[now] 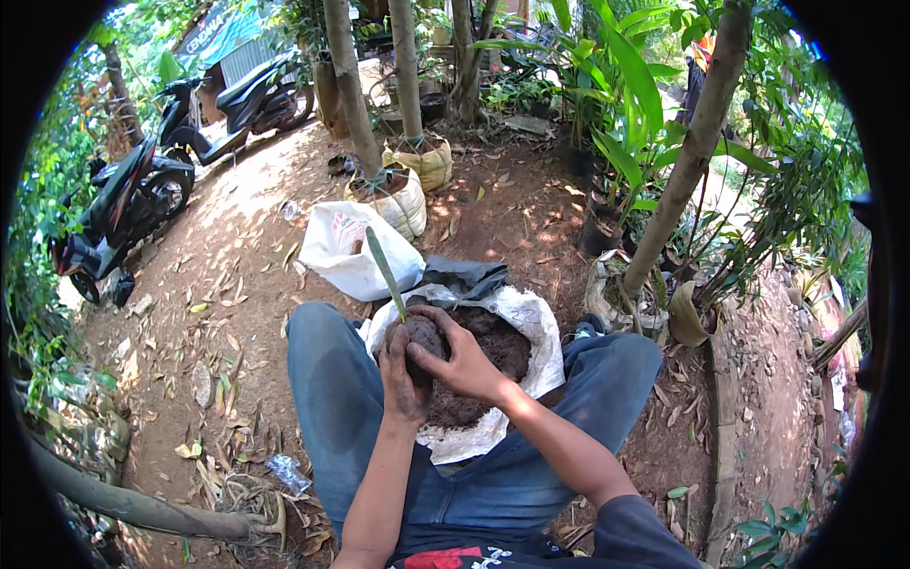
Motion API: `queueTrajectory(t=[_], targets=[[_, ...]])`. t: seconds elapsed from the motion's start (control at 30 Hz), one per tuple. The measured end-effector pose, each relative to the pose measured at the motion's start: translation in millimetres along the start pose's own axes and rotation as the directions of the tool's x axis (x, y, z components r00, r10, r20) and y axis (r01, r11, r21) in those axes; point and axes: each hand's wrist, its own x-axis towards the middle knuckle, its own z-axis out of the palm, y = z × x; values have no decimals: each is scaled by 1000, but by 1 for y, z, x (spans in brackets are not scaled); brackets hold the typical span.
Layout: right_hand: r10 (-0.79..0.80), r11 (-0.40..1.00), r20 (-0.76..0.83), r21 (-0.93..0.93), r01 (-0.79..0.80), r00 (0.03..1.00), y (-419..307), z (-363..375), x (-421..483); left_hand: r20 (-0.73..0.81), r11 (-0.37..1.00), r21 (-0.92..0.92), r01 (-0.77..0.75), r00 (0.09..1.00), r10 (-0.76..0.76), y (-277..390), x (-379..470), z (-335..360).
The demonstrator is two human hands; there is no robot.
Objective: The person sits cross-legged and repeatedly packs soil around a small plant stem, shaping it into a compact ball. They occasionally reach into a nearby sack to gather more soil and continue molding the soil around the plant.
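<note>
A dark, rounded ball of soil or coconut husk (426, 337) with one long green leaf (384, 270) rising from its top is held above an open sack. My left hand (404, 377) cups its left side. My right hand (462, 359) wraps over its upper right side, fingers spread across it. Which material the ball is made of, I cannot tell. Below both hands, the white woven sack (544, 334) stands between my knees with its rim rolled down, holding dark crumbly soil (498, 341). A black plastic piece (466, 276) lies at the sack's far edge.
Another white sack (362, 249) stands beyond my left knee. Behind it are bagged tree trunks (398, 206). To the right, a leaning trunk (682, 163) rises from a bag beside potted plants. Two parked motor scooters (117, 192) (234, 114) are at the upper left. Crumpled clear plastic (289, 474) lies on leafy ground.
</note>
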Motion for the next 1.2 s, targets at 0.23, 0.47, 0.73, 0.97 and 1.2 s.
queueTrajectory(t=[0.23,0.47,0.73,0.97,1.2], targets=[[-12,996,42,-83,16,999,-4,-5,2,-41,996,15,86,995,-86,6,-1,6],[142,933,212,296,-202,967,6,-16,9,-89,981,-113,155,982,-165,13,-5,13],[108,971,253,181,-156,961,4,-28,8,-64,960,-193,205,973,-220,20,-4,16],[39,994,154,93,-54,987,2,-20,7,-29,912,-350,215,970,-240,20,-3,14],[80,946,126,302,-115,989,0,-15,7,-46,922,-337,191,975,-219,16,-4,15]])
